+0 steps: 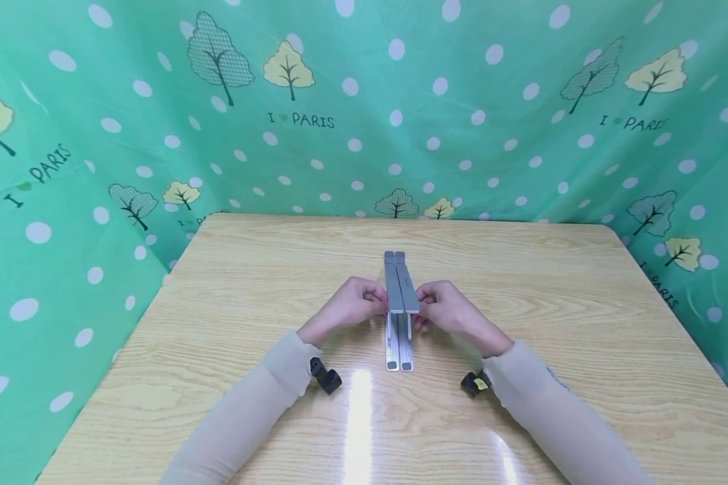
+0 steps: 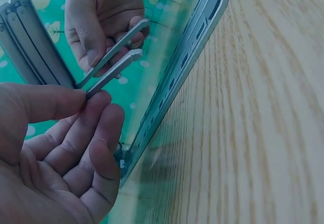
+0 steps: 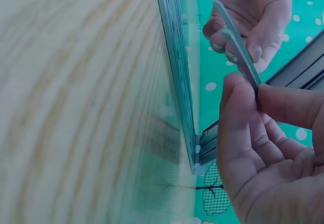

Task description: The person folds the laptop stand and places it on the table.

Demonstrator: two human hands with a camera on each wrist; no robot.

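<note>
A grey metal folding laptop stand [image 1: 402,286] stands on the table in front of me, its upper arms raised at a slant over the slotted base rails [image 2: 174,82]. My left hand [image 1: 356,303] is at the stand's left side, and in the left wrist view its thumb and fingertip pinch the end of a thin support leg [image 2: 109,77]. On the opposite side, my right hand [image 1: 451,310] pinches the other support leg [image 3: 238,46] between thumb and finger. Both legs angle out between the upper arms and the base.
The wood-grain table [image 1: 249,269] spreads around the stand, with bright light reflections near its front. A green curtain [image 1: 394,101] with white dots and trees hangs behind and along the sides. Small black cameras [image 1: 325,376] sit at both wrists.
</note>
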